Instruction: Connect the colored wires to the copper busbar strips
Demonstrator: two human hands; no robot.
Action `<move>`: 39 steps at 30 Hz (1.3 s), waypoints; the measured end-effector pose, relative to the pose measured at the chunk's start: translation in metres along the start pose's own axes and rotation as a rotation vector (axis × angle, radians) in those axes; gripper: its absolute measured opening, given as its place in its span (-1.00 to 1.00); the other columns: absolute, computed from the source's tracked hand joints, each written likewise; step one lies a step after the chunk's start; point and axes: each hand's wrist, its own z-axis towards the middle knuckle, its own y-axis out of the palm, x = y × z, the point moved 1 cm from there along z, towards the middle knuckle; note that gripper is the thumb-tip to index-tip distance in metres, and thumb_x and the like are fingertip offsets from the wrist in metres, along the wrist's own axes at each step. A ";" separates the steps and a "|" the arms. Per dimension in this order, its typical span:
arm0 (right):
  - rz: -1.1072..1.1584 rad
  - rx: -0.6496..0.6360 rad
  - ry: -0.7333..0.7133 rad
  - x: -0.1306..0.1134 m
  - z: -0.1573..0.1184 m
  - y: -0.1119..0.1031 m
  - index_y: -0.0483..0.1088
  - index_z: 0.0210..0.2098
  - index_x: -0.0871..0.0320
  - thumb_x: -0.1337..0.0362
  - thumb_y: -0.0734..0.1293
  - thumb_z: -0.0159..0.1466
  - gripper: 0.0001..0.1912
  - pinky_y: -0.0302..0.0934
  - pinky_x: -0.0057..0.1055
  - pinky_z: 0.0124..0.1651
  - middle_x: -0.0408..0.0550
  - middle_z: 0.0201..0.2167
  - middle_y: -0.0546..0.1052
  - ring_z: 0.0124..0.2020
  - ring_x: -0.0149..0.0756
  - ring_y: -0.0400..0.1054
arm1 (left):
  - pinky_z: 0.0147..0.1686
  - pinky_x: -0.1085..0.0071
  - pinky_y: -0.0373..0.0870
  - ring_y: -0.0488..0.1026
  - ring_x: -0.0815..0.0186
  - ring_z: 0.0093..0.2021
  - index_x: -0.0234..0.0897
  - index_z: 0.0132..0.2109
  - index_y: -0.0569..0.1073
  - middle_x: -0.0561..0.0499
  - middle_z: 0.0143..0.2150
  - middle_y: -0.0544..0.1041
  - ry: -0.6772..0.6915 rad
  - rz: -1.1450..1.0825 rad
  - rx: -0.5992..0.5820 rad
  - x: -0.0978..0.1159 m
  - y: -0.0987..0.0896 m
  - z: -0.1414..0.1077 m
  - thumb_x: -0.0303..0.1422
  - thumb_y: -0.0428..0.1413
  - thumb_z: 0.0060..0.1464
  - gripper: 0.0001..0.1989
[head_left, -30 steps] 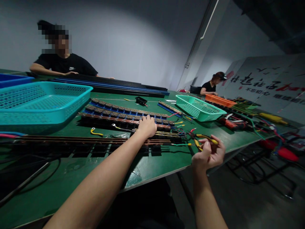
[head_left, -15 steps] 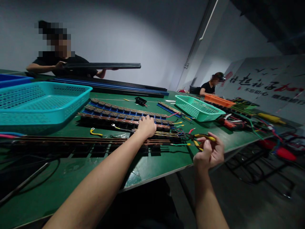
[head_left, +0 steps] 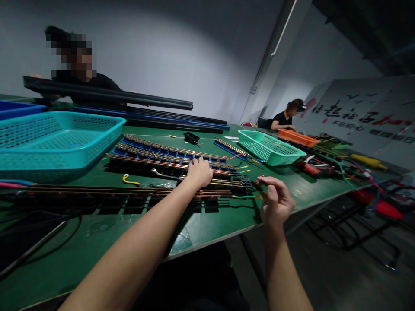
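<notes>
The left hand [head_left: 200,172] lay over the rod assemblies [head_left: 168,162], its exact grip unclear. To its right, the right hand [head_left: 279,199] curled around yellow-handled pliers [head_left: 264,194] beside the wire ends [head_left: 246,197].

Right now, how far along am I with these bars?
Looks done: the near bars have a green wire at one end. In hand: your left hand rests on the bars behind; your right hand holds pliers near the bar ends. Possibly left: the yellow lead lies loose, though I can't tell whether it belongs here.
</notes>
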 end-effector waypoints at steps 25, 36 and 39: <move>-0.101 -0.611 -0.128 -0.017 -0.003 0.001 0.54 -0.24 0.09 0.37 0.39 0.24 -0.88 0.41 -0.32 -0.06 -0.07 -0.27 0.62 -0.17 -0.24 0.54 | 0.13 0.06 0.33 0.30 -0.06 0.23 -0.42 0.17 0.39 -0.32 0.18 0.39 -0.013 0.000 0.006 0.000 -0.002 0.000 -0.29 -0.15 0.32 -0.57; 0.021 0.007 0.006 -0.005 -0.013 0.007 0.49 -0.35 0.14 0.17 0.30 0.33 -0.78 0.32 -0.19 -0.03 -0.07 -0.36 0.51 -0.26 -0.27 0.43 | 0.13 0.04 0.34 0.31 -0.09 0.23 -0.46 0.17 0.39 -0.35 0.17 0.39 -0.003 -0.001 0.006 0.000 -0.001 0.000 -0.28 -0.14 0.32 -0.56; 0.049 0.116 0.044 -0.002 -0.013 0.008 0.47 -0.36 0.15 0.11 0.29 0.33 -0.73 0.32 -0.16 -0.01 -0.10 -0.36 0.49 -0.28 -0.30 0.41 | 0.13 0.05 0.35 0.30 -0.09 0.24 -0.46 0.17 0.38 -0.33 0.17 0.40 -0.001 0.003 0.003 0.000 0.000 0.000 -0.29 -0.14 0.33 -0.57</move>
